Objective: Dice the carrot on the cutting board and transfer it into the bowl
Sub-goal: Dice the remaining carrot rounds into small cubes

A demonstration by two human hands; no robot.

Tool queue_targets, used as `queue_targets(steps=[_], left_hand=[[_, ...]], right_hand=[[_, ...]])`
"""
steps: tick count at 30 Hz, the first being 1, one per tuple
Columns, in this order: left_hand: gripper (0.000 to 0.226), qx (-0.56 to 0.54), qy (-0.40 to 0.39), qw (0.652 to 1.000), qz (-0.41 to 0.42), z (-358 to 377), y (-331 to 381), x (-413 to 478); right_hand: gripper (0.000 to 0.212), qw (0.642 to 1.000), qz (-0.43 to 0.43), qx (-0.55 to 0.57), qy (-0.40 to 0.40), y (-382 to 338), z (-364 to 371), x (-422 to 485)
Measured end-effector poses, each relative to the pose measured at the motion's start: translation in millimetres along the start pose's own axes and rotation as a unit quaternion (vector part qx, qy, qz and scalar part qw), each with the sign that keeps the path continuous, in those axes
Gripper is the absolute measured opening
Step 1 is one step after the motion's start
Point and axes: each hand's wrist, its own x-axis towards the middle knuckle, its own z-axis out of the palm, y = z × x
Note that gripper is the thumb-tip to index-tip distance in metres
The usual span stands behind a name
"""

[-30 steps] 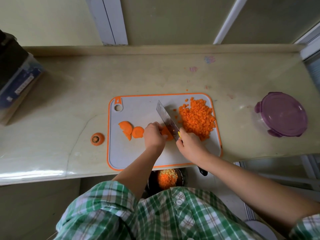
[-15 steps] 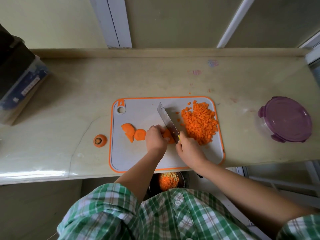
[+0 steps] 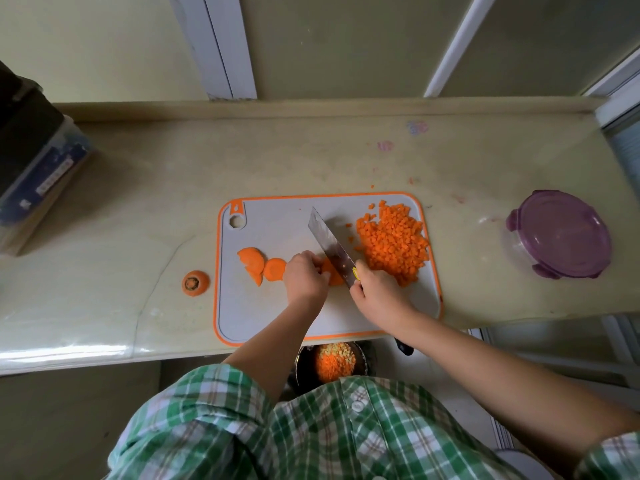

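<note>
A small stack of orange carrot slices [image 3: 333,273] is pinned to the grey, orange-rimmed plastic cutting board [image 3: 273,317] by the left hand [image 3: 306,276], whose fingers are curled down onto it. The handle of a broad steel cleaver [image 3: 329,242] is grasped by the clenched fingers of the right hand [image 3: 377,292]. The blade is set against the slices, just beside the left fingertips.

The main hazard is judged to lie there. Little carrot is left to hold, so the fingertips could be nicked if the stack slipped or rolled under the edge.

A large heap of diced orange carrot cubes [image 3: 393,245] is piled at the board's right edge, and some could be knocked onto the pale stone worktop [image 3: 138,202] by a wide stroke. A few round uncut slices [image 3: 263,266] lie further left on the board.

The dark bowl [image 3: 332,362], already part filled, is seen below the worktop's near edge, partly hidden by a green checked shirt [image 3: 311,427]. Spillage to the floor is judged likely during transfer if the board is tipped carelessly across that gap.
</note>
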Motion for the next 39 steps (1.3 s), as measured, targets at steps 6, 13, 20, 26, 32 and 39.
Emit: queue_targets(steps=[6, 13, 20, 26, 32, 39], left_hand=[[0.015, -0.021, -0.013, 1.000, -0.019, -3, 4, 1], [0.020, -0.032, -0.015, 0.999, -0.032, -5, 5, 0], [0.016, -0.022, -0.009, 0.999, -0.021, -6, 4, -4], [0.016, -0.014, 0.006, 1.000, -0.015, -5, 3, -5], [0.015, -0.018, 0.005, 1.000, -0.023, -5, 5, -5], [0.017, -0.021, -0.001, 1.000, -0.019, -6, 5, -3]], right_hand=[[0.002, 1.000, 0.013, 0.021, -0.005, -2, 9, 4], [0.017, 1.000, 0.021, 0.017, 0.006, -1, 24, 6], [0.006, 0.999, 0.002, 0.027, 0.041, 3, 11, 5], [0.006, 0.999, -0.012, 0.015, 0.036, 1, -3, 0], [0.000, 1.000, -0.004, -0.010, 0.010, -3, 2, -2], [0.005, 1.000, 0.005, 0.011, -0.008, -4, 12, 1]])
